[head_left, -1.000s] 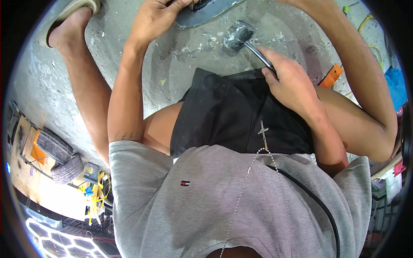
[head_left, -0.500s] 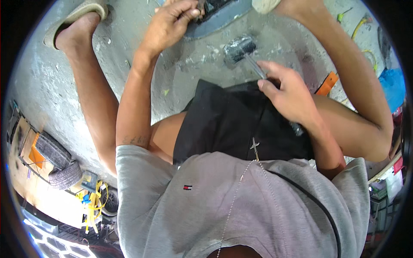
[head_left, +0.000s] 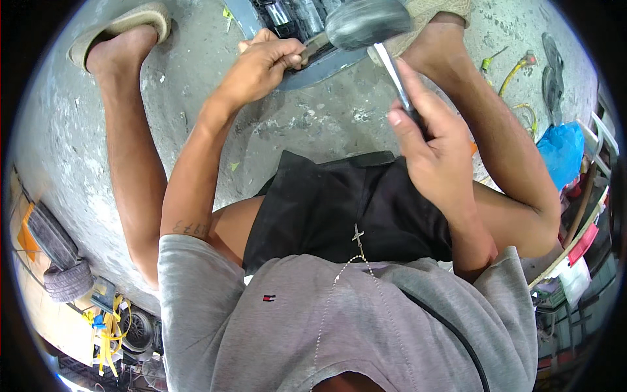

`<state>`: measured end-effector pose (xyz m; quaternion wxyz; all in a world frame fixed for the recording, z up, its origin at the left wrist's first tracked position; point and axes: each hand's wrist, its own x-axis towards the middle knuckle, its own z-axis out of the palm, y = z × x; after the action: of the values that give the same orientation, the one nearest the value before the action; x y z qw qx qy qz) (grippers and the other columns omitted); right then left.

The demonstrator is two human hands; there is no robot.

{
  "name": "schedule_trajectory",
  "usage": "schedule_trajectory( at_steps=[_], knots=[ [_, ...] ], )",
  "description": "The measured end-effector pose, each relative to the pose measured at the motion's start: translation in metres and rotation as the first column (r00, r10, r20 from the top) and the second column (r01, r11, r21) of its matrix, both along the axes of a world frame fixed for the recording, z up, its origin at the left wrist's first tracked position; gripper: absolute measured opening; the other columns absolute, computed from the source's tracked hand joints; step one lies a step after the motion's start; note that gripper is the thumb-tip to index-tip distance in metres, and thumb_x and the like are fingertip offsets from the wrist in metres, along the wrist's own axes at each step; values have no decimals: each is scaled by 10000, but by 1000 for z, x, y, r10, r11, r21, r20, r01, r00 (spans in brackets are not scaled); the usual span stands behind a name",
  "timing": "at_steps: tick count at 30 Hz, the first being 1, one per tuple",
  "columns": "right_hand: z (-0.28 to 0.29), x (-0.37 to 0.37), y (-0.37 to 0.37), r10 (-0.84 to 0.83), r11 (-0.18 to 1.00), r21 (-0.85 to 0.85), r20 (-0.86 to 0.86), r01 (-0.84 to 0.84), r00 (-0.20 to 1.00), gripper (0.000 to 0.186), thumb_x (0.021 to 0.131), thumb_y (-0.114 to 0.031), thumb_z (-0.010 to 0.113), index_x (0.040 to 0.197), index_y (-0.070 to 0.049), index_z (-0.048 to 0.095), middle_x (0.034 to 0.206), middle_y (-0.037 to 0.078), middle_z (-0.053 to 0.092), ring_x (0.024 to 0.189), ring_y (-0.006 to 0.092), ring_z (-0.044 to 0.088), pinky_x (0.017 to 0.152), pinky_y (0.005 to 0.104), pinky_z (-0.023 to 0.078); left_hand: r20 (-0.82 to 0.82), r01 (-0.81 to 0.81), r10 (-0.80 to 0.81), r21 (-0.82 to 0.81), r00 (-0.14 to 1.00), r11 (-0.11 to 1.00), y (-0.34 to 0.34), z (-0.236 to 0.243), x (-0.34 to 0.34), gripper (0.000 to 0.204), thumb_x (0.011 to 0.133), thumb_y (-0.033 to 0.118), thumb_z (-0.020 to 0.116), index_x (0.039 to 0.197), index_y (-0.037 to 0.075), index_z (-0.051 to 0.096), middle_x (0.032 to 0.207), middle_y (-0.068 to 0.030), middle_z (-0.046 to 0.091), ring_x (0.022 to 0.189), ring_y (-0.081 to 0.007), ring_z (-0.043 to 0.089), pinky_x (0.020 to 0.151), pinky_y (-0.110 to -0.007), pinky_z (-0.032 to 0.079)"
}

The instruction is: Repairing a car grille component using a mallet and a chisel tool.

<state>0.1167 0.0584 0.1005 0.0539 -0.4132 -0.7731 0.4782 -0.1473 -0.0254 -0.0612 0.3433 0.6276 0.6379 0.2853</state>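
My right hand [head_left: 439,140] is closed round the handle of a mallet [head_left: 368,26] with a thick dark head and a shiny metal shaft. The mallet head hangs over a grey curved part [head_left: 336,73] with a dark recessed inside, on the floor between my feet. My left hand [head_left: 262,68], at the part's near left edge, pinches a flat, narrow metal tool [head_left: 317,47]. Its far end lies beside or behind the mallet head, and I cannot tell whether they touch. The part's far side is cut off by the top of the view.
Sandalled feet flank the part. On the right lie a yellow cable [head_left: 516,72], a dark sandal [head_left: 552,81] and a blue plastic bag [head_left: 562,153]. At lower left are tyres [head_left: 68,281], a wheel [head_left: 137,331] and yellow straps [head_left: 108,336].
My right hand has raised the mallet from low near the floor up and forward over the grey part. My left hand stays at the part's edge; the view has shifted, showing more of it.
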Motion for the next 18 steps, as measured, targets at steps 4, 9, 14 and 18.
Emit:
schedule_trajectory(
  at_steps=[4,9,14,18],
  knots=[
    [36,-14,13,-324,945,-39,-273,326,906,531,1002,-33,606,1518,-17,484,979,41,685,634,31,490,562,180,385,29,1,-3,62,1000,998,0,-4,-8,142,1030,171,582,1015,144,721,907,28,710,918,-219,551,909,-382,402],
    [-6,-3,-3,-140,951,257,-134,171,981,526,1003,2,595,1516,6,479,1028,30,661,703,24,529,636,185,446,69,27,-26,-7,997,1000,9,6,-1,144,994,135,588,896,38,632,828,-108,643,803,-264,578,822,-372,451],
    [4,28,-2,-114,981,152,-25,116,993,472,939,5,654,1407,7,587,1216,185,719,1058,243,711,930,336,540,113,56,-48,-64,992,996,11,9,-10,128,980,125,594,908,28,635,822,-134,649,801,-289,625,767,-396,475],
    [-29,56,-8,243,957,126,135,-260,961,494,889,19,666,1378,-38,620,1147,166,712,986,392,681,899,409,545,133,78,-53,-193,990,978,16,23,-8,72,959,73,607,917,19,631,819,-141,640,805,-294,633,763,-391,479]
  ],
)
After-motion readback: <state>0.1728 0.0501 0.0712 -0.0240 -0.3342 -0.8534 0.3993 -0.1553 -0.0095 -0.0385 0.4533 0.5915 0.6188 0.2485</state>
